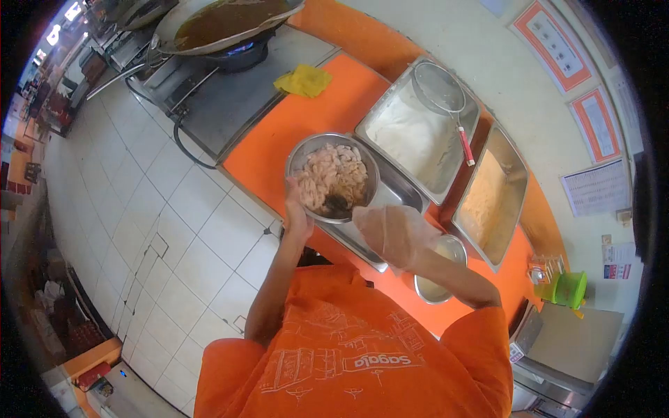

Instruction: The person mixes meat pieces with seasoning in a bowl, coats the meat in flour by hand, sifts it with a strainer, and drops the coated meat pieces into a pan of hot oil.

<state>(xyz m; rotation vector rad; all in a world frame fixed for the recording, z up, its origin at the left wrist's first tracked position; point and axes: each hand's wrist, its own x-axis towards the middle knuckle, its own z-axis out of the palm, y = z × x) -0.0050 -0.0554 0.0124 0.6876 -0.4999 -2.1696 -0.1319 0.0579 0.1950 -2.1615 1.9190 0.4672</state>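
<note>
My left hand (298,214) grips the near left side of a round metal bowl (373,167). Pale raw meat pieces (331,168), which look like chicken, fill it, with a dark patch of seasoning (339,202) at the near side. Just right of the bowl is my right hand (390,233) in a loose clear plastic glove, above a long steel tray (401,182); its fingers are too blurred to make out. Partly under my right forearm stands a second metal bowl (433,292) with pale liquid.
A steel pan (446,182) of white flour holds a red-handled strainer (465,145). Beside it stands a pan (514,164) of orange-tinted powder. A yellow cloth (304,81) lies near the stove, where a wok (209,50) of brown oil sits over a blue flame. A green basket (570,289) is at the right.
</note>
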